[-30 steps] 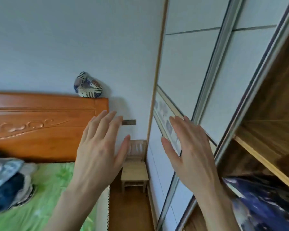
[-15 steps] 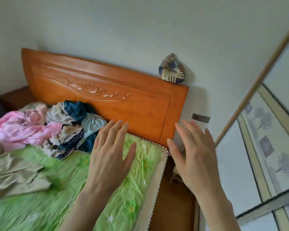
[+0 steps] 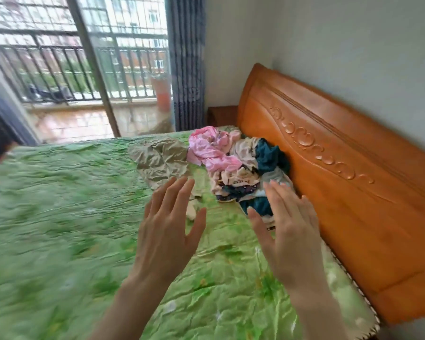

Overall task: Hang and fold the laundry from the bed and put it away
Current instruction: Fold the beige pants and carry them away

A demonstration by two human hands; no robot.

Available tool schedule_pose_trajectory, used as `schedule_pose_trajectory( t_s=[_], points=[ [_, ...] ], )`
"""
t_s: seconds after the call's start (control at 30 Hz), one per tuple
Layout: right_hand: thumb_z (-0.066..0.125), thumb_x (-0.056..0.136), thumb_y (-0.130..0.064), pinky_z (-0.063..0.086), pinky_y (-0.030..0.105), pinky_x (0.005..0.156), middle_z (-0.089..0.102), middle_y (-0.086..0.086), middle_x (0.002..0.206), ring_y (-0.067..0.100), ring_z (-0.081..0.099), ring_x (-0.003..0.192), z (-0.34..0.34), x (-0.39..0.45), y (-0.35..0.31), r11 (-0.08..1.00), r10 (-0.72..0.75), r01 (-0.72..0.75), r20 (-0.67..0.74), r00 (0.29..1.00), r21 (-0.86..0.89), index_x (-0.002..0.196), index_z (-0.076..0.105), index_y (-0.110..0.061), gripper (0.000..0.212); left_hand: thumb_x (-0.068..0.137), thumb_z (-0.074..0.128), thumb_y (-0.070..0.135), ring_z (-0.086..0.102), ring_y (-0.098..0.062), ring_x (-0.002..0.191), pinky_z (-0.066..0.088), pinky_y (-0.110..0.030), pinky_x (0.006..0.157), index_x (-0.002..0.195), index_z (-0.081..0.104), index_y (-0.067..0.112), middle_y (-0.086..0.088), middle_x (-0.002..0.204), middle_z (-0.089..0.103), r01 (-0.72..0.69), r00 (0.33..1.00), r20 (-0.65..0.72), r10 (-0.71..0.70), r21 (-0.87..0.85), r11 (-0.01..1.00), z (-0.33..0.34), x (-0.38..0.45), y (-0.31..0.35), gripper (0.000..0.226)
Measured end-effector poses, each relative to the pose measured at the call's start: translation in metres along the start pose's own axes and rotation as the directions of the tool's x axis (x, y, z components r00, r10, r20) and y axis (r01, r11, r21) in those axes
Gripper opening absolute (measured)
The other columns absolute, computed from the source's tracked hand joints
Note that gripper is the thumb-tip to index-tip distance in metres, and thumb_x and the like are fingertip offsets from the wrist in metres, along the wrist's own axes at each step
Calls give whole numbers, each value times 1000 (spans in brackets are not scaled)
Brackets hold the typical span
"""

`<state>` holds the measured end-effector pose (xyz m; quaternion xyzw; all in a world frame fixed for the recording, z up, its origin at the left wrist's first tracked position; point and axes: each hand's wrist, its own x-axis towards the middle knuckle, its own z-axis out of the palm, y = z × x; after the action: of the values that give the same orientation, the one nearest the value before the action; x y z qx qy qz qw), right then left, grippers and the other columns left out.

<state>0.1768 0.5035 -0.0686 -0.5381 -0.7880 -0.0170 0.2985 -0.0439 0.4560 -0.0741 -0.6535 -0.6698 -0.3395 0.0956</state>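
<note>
A heap of crumpled laundry lies on the green bedspread against the wooden headboard. A pink garment tops it, with dark teal and patterned pieces beside it. A beige garment lies spread just left of the heap. My left hand hovers above the bedspread with straight, spread fingers, holding nothing. My right hand is raised the same way, its fingertips in front of the near end of the heap. Both hands are empty.
A glass balcony door with railings behind it stands beyond the bed's far side. A grey-blue curtain hangs at its right. A wooden nightstand sits in the corner next to the headboard.
The view has swung left from the wardrobe doors to the bed and the balcony door. The laundry heap now lies right in front of both hands, which stay open and raised.
</note>
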Motion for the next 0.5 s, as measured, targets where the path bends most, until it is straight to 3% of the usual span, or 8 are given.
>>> schedule_pose_trajectory(
  t_s=[0.2, 0.37, 0.5],
  points=[
    [39, 106, -58, 25, 46, 126, 47, 1, 159, 22, 36, 151, 50, 22, -79, 952, -264, 245, 89, 960, 184, 155, 45, -19, 63, 103, 52, 42, 45, -27, 146, 37, -42, 120, 150, 52, 12, -5, 150, 55, 287, 954, -147, -260, 215, 933, -62, -52, -60, 56],
    [39, 106, -58, 22, 45, 127, 49, 1, 158, 21, 39, 150, 74, 9, -191, 845, -474, 424, 89, 876, 327, 154, 46, -19, 63, 103, 53, 41, 45, -30, 145, 38, -47, 119, 148, 53, 9, -8, 148, 56, 475, 875, -276, -397, 333, 815, -138, -116, -112, 55],
    [39, 105, -58, 16, 38, 128, 49, 0, 158, 19, 40, 150, 82, -22, -293, 725, -610, 535, 45, 791, 435, 155, 46, -21, 63, 105, 49, 42, 46, -29, 144, 35, -43, 121, 147, 53, 8, -9, 148, 56, 594, 799, -387, -461, 385, 706, -212, -179, -145, 55]
  ],
)
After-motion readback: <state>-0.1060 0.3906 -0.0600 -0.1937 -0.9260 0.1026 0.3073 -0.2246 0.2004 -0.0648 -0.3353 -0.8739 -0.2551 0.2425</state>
